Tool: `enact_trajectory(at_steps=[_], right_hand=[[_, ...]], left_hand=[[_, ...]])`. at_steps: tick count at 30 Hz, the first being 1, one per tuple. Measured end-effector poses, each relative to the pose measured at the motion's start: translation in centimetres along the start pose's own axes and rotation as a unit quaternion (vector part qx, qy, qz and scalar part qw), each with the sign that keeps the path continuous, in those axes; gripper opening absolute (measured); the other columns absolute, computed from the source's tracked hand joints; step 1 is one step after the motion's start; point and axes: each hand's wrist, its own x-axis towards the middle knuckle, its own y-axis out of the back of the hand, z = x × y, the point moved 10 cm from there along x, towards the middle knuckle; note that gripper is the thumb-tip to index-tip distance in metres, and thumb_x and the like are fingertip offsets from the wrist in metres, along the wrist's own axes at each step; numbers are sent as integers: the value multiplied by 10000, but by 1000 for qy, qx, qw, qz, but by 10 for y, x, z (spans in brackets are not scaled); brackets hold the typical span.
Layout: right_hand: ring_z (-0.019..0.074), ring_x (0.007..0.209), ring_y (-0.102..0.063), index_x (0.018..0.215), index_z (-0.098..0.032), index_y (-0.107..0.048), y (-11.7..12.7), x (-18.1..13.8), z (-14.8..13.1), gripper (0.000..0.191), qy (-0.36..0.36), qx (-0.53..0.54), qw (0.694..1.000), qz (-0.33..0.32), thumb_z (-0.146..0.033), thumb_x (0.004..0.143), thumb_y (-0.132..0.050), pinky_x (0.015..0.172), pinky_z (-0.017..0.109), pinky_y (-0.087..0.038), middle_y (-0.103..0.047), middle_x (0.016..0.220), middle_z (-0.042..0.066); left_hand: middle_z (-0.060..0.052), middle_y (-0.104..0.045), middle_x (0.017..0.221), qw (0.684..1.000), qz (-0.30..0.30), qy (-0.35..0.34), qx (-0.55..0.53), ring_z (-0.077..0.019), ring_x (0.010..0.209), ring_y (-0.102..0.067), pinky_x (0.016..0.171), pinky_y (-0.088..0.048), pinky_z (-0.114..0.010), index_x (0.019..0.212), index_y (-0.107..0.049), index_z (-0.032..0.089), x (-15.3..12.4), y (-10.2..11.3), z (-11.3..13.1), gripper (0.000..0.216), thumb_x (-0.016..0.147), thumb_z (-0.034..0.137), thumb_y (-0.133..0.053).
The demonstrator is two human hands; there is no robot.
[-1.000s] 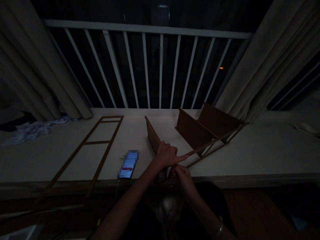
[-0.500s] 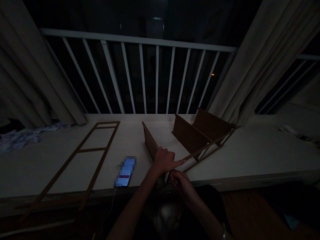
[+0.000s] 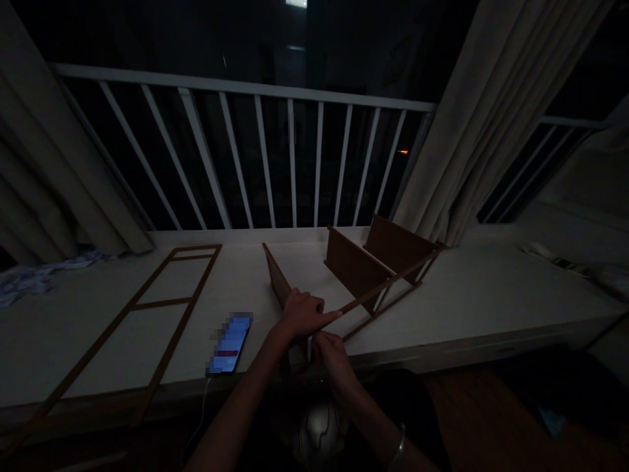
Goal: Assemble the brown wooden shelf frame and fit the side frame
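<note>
A partly assembled brown wooden shelf unit [image 3: 358, 272] lies on its side on the white window ledge, its boards standing up from a side frame. My left hand [image 3: 304, 313] grips the near corner of it, fingers over the nearest board and a finger stretched along the frame rail. Just below, my right hand [image 3: 330, 351] is closed at the same corner, fingertips pinched together; what they hold is too dark and small to make out. A second ladder-like wooden frame [image 3: 162, 303] lies flat to the left, its near end jutting past the ledge's edge.
A lit phone [image 3: 230, 344] with a cable [image 3: 203, 406] lies left of my arms. White railing [image 3: 292, 164] and curtains [image 3: 457, 131] stand behind the ledge [image 3: 466, 288]. Patterned cloth [image 3: 29, 285] lies at far left. Dark items [image 3: 565, 387] are on the floor at right.
The camera view has turned slightly to the right, so the scene sits farther left. Both hands stay at the same corner of the shelf unit, with the right fingers slightly shifted.
</note>
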Motion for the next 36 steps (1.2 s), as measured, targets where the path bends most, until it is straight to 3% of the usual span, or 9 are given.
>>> enact_trajectory(at_steps=[5, 10, 16, 20, 24, 29, 33, 36], right_hand=[[66, 483, -206, 530, -190, -338, 5, -5, -3, 252, 49, -32, 997, 42, -365, 691, -424, 442, 212, -165, -247, 494, -68], [73, 504, -276, 510, -180, -377, 14, -34, -1, 250, 114, -133, 983, 59, -322, 712, -415, 477, 206, -207, -289, 496, -61], [86, 481, -336, 575, -180, -456, 52, -54, 45, 309, 49, -85, 994, 36, -445, 732, -430, 476, 209, -272, -379, 502, -51], [109, 532, -433, 628, -171, -518, 81, -59, 50, 364, 54, -100, 993, 23, -532, 679, -517, 525, 225, -343, -470, 553, -29], [126, 550, -503, 727, -164, -568, 106, -59, 31, 386, 79, -127, 989, 5, -541, 713, -491, 556, 252, -379, -570, 641, 12], [140, 460, -528, 781, -160, -554, 130, -41, -14, 456, 70, -92, 993, -23, -599, 708, -454, 443, 246, -345, -604, 591, 45], [154, 597, -594, 786, -153, -545, 156, -6, -78, 385, 124, -72, 989, 19, -528, 737, -470, 508, 241, -388, -647, 742, 103], [154, 720, -605, 857, -163, -541, 177, 39, -120, 345, 165, -93, 981, 49, -481, 734, -490, 601, 250, -424, -644, 895, 104]], left_hand=[[-51, -617, 637, 1000, -2, 0, 18, -179, 682, -548, 749, -295, -337, 606, -599, 187, 0, 0, 3, 599, 714, 684, -284], [-43, -620, 624, 1000, -18, 5, 14, -178, 689, -559, 761, -299, -337, 598, -599, 181, -3, 0, 6, 602, 716, 682, -285], [-44, -616, 604, 1000, -16, 12, 18, -182, 685, -562, 772, -301, -341, 587, -604, 178, -8, 2, 9, 630, 710, 697, -268], [-48, -620, 622, 1000, -16, 11, 18, -178, 691, -559, 772, -304, -334, 600, -609, 180, -9, 2, 10, 637, 712, 699, -257], [-55, -621, 641, 1000, -8, 7, 24, -186, 716, -552, 783, -301, -346, 626, -620, 184, -8, 0, 9, 635, 751, 663, -222], [-49, -626, 791, 999, 28, 1, -15, -188, 844, -520, 816, -304, -343, 729, -614, 194, -9, 2, 9, 542, 793, 593, -254], [-27, -579, 900, 987, 106, 16, -116, -155, 911, -481, 827, -334, -299, 813, -558, 198, -6, 14, -4, 340, 810, 471, -356], [-43, -518, 999, 955, 209, 109, -181, -153, 957, -458, 824, -357, -290, 894, -509, 193, -3, 27, -43, 216, 783, 363, -437]])
